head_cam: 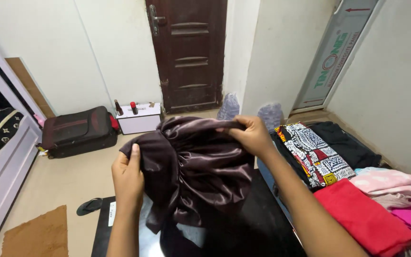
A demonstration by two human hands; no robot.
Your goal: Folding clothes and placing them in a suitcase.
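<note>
Both hands gripped a dark satin cloth (193, 166) held up at chest height. The left hand (128, 178) was closed on its left edge, thumb over the fabric; the right hand (252, 135) pinched the upper right hem, apparently to spread the gathered cloth so it hung free. Below lay a black surface (258, 233). To the right sat folded clothes: a patterned piece (315, 154), a red one (365, 216). A suitcase (77, 131) lay by the door (189, 52).

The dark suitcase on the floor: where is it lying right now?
In the head view the dark suitcase lies flat on the floor at the left, against the white wall, beside a small white box near the brown door.
</note>
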